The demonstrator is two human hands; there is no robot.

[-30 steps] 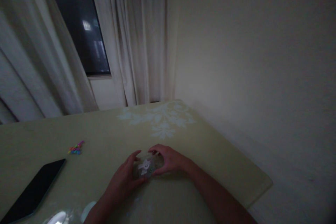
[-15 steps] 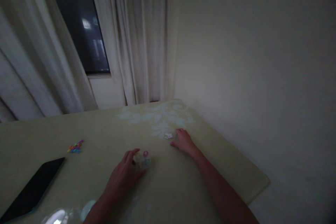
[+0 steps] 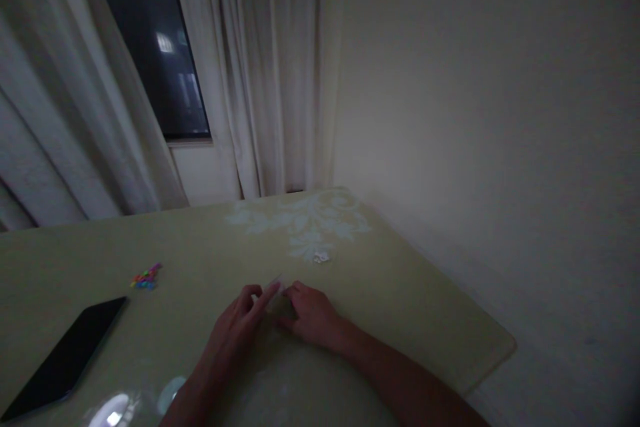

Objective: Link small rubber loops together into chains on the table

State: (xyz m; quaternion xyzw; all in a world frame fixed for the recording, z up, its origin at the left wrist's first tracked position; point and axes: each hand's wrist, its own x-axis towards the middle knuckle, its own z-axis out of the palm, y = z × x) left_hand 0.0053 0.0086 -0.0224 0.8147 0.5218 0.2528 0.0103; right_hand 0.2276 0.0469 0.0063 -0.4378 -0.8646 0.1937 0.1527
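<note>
My left hand (image 3: 237,320) is closed on a small clear case (image 3: 277,285), tilted so that mostly a thin edge shows; its contents are hidden now. From the other side my right hand (image 3: 317,317) meets it, fingers bent and thumb below, gripping the case's right side. Just beyond both hands lies a little pile of white pieces (image 3: 321,257), too small to make out, on the table's white leaf pattern.
On the pale table (image 3: 400,313), a heap of small coloured pieces (image 3: 146,277) lies at left, beyond a black phone or tablet (image 3: 65,357). Near the front edge are a shiny clear object (image 3: 114,410) and a pale disc (image 3: 170,395). A wall (image 3: 475,147) borders the right side.
My right hand has come back from the white pieces, left and nearer, to the clear case. The left hand has tilted the case, and the coloured contents seen before are now hidden.
</note>
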